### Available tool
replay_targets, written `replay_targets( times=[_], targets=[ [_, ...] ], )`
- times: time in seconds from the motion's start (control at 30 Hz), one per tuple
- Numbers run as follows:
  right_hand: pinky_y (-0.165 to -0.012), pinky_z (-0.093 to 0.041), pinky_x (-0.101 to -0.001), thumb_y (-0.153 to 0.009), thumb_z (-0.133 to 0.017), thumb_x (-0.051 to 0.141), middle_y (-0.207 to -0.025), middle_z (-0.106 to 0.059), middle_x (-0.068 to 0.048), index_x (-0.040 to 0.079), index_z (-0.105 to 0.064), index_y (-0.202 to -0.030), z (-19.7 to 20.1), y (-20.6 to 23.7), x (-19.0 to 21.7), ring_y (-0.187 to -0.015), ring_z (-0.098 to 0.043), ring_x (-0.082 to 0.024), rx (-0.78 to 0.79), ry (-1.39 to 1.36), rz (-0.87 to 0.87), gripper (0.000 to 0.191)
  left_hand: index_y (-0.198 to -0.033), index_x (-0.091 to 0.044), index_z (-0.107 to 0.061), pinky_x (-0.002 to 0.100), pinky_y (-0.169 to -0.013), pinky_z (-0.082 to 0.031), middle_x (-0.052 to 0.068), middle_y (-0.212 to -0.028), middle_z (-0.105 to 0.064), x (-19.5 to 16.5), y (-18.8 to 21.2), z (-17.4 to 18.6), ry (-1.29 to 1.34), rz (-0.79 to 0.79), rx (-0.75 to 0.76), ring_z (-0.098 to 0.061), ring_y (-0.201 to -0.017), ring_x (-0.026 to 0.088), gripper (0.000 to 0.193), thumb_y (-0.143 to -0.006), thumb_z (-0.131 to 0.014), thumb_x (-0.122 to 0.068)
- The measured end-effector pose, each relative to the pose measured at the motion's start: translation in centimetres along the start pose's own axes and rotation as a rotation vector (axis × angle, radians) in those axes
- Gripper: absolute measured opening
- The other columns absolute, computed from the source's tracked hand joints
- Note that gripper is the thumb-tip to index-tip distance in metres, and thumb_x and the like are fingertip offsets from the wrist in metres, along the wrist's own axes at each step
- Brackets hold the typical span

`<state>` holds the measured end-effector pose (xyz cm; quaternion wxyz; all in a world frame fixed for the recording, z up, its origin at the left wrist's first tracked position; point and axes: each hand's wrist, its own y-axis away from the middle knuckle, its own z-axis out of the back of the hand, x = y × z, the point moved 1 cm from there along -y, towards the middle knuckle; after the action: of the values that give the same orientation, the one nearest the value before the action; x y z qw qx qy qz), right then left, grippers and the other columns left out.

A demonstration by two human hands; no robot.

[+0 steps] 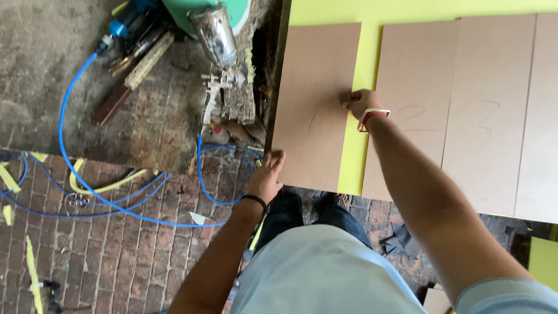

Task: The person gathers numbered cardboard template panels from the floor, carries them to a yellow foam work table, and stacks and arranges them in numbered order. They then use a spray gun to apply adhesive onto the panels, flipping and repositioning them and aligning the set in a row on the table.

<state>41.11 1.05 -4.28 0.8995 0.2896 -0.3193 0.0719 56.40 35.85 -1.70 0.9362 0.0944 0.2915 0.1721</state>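
Both grips clamp the leftmost board [317,104], left hand [266,177] at its lower-left corner, right hand [361,103] on its right edge, apparently shifting it on the yellow table [360,157] at centre frame; next needs a level, even move.

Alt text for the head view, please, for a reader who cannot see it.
A person's left hand and right hand hold the leftmost flat brown rectangular board on a yellow-green table, beside similar brown boards. Left, a blue hose and metal spray gun lie on brick floor.
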Motion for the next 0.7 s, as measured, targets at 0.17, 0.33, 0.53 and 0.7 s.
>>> replay_targets(
  times=[0.17, 0.33, 0.53, 0.7],
  targets=[
    [-0.090, -0.056, -0.0363, -0.084, -0.083, 0.022, -0.110, -0.076, -0.012, 0.004, -0.071, -0.122, 0.5, 0.5, 0.1, -0.100, -0.072, -0.022, 0.022, -0.010, -0.005, 0.044, -0.156, -0.019, -0.032, 0.047, -0.094, -0.055, 0.025, -0.158, -0.028, -0.5, 0.0, 0.4, 0.003, -0.020, 0.003, -0.059, -0.121, 0.046, 0.105, -0.068, -0.087, -0.008],
    [-0.095, -0.054, -0.0394, -0.085, -0.083, 0.029, -0.118, -0.073, -0.013, 0.008, -0.071, -0.123, 1.0, 1.4, 1.0, -0.106, -0.070, -0.026, 0.023, 0.123, -0.012, 0.045, -0.157, -0.020, -0.032, 0.046, -0.095, -0.055, 0.021, -0.160, -0.029, -2.0, 0.0, 1.8, -0.023, 0.001, 0.034, -0.057, -0.125, 0.044, 0.102, -0.071, -0.086, -0.010],
    [-0.096, -0.056, -0.0431, -0.082, -0.083, 0.028, -0.118, -0.071, -0.018, 0.005, -0.068, -0.120, 0.6, 1.7, 1.6, -0.111, -0.067, -0.033, -0.128, 0.254, 0.009, 0.046, -0.155, -0.025, -0.035, 0.045, -0.107, -0.048, 0.021, -0.165, -0.019, -4.3, -1.0, 4.5, -0.082, 0.160, 0.213, -0.049, -0.134, 0.038, 0.093, -0.077, -0.087, -0.026],
    [-0.091, -0.055, -0.0457, -0.075, -0.084, 0.021, -0.125, -0.058, -0.023, 0.005, -0.053, -0.132, 0.0, 4.4, 0.7, -0.111, -0.062, -0.043, -0.396, 0.158, 0.278, 0.067, -0.151, -0.013, -0.044, 0.043, -0.119, -0.042, 0.020, -0.166, -0.027, -5.6, -5.1, 5.7, -0.085, 0.068, 0.032, -0.041, -0.148, 0.037, 0.081, -0.082, -0.082, -0.032]
  ],
)
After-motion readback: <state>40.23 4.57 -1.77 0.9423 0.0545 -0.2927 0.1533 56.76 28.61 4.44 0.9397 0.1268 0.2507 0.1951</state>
